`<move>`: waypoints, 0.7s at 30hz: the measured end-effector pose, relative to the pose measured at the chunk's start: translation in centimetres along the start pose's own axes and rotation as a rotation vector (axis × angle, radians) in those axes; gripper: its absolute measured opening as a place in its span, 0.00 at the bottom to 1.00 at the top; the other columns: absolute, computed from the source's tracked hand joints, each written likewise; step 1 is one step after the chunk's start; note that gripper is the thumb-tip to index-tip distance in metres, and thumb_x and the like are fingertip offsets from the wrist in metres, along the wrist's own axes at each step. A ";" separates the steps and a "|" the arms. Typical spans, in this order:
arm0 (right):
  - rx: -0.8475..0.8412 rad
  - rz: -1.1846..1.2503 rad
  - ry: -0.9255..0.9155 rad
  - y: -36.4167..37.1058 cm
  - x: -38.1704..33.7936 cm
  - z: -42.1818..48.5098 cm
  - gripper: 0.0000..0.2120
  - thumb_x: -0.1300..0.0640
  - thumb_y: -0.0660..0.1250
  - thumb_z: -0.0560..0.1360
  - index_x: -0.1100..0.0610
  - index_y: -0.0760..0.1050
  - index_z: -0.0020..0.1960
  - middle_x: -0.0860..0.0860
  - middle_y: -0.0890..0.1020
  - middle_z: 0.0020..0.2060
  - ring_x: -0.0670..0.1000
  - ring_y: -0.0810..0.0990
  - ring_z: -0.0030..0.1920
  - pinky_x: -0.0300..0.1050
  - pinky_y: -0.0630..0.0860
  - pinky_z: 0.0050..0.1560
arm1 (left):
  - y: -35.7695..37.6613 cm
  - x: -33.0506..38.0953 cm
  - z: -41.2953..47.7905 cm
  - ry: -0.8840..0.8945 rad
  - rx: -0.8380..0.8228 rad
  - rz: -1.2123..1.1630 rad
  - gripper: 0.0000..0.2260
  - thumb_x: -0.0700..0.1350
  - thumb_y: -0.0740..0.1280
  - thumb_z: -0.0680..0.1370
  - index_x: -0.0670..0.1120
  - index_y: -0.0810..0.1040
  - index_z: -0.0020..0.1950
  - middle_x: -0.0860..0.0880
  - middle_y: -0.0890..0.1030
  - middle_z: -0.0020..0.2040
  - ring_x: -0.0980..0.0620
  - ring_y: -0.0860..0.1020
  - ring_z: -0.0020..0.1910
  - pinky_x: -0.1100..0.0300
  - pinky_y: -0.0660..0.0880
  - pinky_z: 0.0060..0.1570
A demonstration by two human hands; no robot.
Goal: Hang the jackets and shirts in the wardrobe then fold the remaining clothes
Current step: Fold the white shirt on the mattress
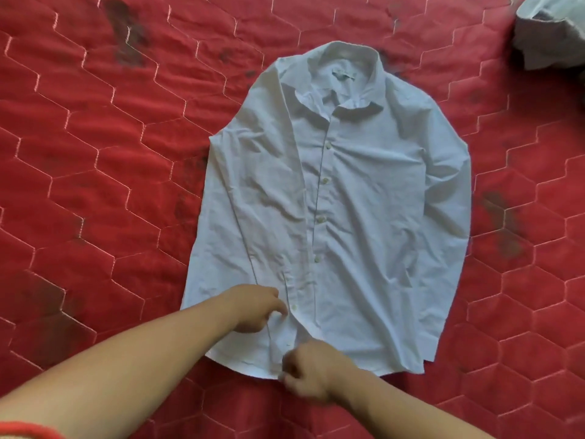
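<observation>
A white long-sleeved button shirt (357, 198) lies flat and face up on a red quilted bedspread (95, 153), collar at the far end, both sleeves folded in along its sides. My left hand (256, 307) pinches the cloth beside the button strip near the lower buttons. My right hand (305, 369) grips the bottom hem at the front opening with curled fingers.
A crumpled pale garment (550, 33) lies at the far right corner of the bedspread. Dark stains mark the red cover at several spots, such as the upper left (126, 36). A red sleeve or band (28, 430) shows on my left arm.
</observation>
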State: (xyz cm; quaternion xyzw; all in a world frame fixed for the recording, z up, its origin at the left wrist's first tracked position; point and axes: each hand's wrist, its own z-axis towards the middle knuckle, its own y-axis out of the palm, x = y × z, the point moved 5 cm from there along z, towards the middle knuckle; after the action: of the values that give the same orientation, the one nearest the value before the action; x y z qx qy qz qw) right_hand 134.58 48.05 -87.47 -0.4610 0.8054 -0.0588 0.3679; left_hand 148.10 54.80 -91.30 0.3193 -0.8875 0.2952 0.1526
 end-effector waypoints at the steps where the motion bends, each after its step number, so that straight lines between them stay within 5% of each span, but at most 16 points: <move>1: 0.111 0.026 0.052 -0.9 -0.1 -0.4 0.13 0.45 0.60 0.78 0.53 0.74 0.42 0.54 0.80 0.39 0.56 0.75 0.40 0.46 0.66 0.34 | 0.3 0.2 0.1 -0.031 0.012 0.030 0.19 0.44 0.57 0.82 0.59 0.70 0.72 0.53 0.73 0.63 0.48 0.76 0.59 0.54 0.73 0.49; 4: 0.526 0.189 0.327 -2.5 2.7 -1.6 0.09 0.45 0.60 0.79 0.51 0.71 0.48 0.47 0.74 0.44 0.51 0.73 0.45 0.46 0.71 0.40 | 0.7 0.1 0.3 -0.260 0.247 -0.121 0.09 0.49 0.59 0.82 0.51 0.73 0.60 0.48 0.74 0.57 0.45 0.77 0.52 0.52 0.73 0.44; 7: 0.489 0.433 0.598 -0.8 5.8 -2.3 0.18 0.41 0.63 0.77 0.52 0.69 0.59 0.49 0.73 0.53 0.54 0.74 0.56 0.51 0.75 0.52 | 2.0 -1.4 -0.8 -0.605 0.526 -0.538 0.09 0.49 0.64 0.79 0.47 0.68 0.55 0.44 0.71 0.53 0.44 0.75 0.44 0.54 0.72 0.41; 9: 0.473 0.651 0.658 0.6 6.3 -2.7 0.18 0.38 0.63 0.77 0.52 0.68 0.55 0.49 0.78 0.48 0.54 0.78 0.51 0.52 0.76 0.51 | 3.1 -1.6 -1.3 -0.669 0.613 -0.793 0.12 0.46 0.67 0.78 0.46 0.68 0.56 0.44 0.72 0.53 0.45 0.76 0.44 0.55 0.72 0.39; 11: 0.548 0.679 0.645 1.4 5.9 -3.3 0.17 0.42 0.66 0.76 0.50 0.65 0.56 0.47 0.79 0.45 0.53 0.79 0.46 0.51 0.76 0.46 | 3.7 -1.4 -1.3 -0.621 0.678 -0.974 0.11 0.44 0.69 0.77 0.48 0.70 0.56 0.44 0.74 0.52 0.44 0.77 0.44 0.54 0.75 0.39; 15: 0.470 0.472 0.365 3.1 4.7 -3.6 0.36 0.56 0.63 0.72 0.42 0.54 0.77 0.46 0.75 0.57 0.52 0.77 0.55 0.47 0.75 0.50 | 4.2 -1.0 -1.1 -0.547 0.700 -1.164 0.11 0.41 0.70 0.76 0.53 0.73 0.53 0.42 0.77 0.50 0.46 0.75 0.40 0.53 0.74 0.37; 18: 0.159 0.217 0.250 4.2 3.9 -3.4 0.25 0.54 0.59 0.73 0.43 0.69 0.69 0.48 0.76 0.56 0.53 0.76 0.58 0.49 0.74 0.55 | 4.1 -1.4 -1.1 -0.541 0.666 -1.149 0.13 0.36 0.68 0.75 0.53 0.76 0.52 0.44 0.78 0.51 0.46 0.78 0.44 0.53 0.77 0.41; 21: 0.321 0.261 0.318 3.2 4.3 -3.4 0.13 0.51 0.60 0.75 0.47 0.75 0.58 0.46 0.70 0.52 0.49 0.74 0.53 0.46 0.75 0.49 | 4.1 -1.7 -1.2 -0.527 0.621 -1.082 0.16 0.31 0.64 0.74 0.52 0.77 0.51 0.45 0.77 0.53 0.49 0.77 0.45 0.60 0.74 0.40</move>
State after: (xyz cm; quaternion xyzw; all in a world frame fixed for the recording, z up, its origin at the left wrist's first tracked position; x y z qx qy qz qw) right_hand 128.82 45.65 -88.78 -0.2738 0.8861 -0.2097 0.3097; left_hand 146.76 58.94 -92.89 0.8090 -0.4841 0.3309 -0.0415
